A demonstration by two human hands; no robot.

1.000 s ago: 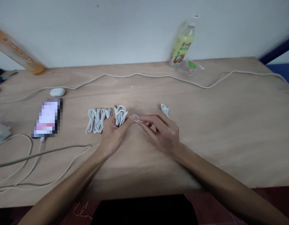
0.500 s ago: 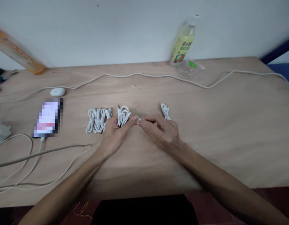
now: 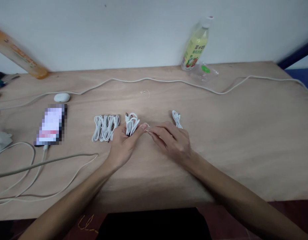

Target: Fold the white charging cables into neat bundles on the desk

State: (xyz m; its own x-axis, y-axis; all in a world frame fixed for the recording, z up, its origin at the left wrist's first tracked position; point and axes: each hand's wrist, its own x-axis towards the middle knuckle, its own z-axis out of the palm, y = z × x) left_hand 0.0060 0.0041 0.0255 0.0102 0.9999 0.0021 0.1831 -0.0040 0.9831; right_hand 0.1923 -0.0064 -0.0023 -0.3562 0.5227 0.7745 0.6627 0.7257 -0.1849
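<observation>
My left hand (image 3: pixel 124 144) is closed around a coiled white cable (image 3: pixel 131 124) at the middle of the wooden table (image 3: pixel 243 133). My right hand (image 3: pixel 172 141) pinches a thin white twist tie (image 3: pixel 147 128) beside my left fingertips. Several bundled white cables (image 3: pixel 105 127) lie in a row just left of my left hand. One more small coiled cable (image 3: pixel 176 118) rests behind my right hand.
A phone (image 3: pixel 52 125) lies at the left with a cable plugged in. A white earbud case (image 3: pixel 61 97) sits behind it. A long white cord (image 3: pixel 168 81) runs across the back. A drink bottle (image 3: pixel 195 45) and clear wrapper (image 3: pixel 205 70) stand by the wall.
My left hand turned the coiled cable slightly right and my right hand drew closer, fingers lower on the tie. Nothing else moved.
</observation>
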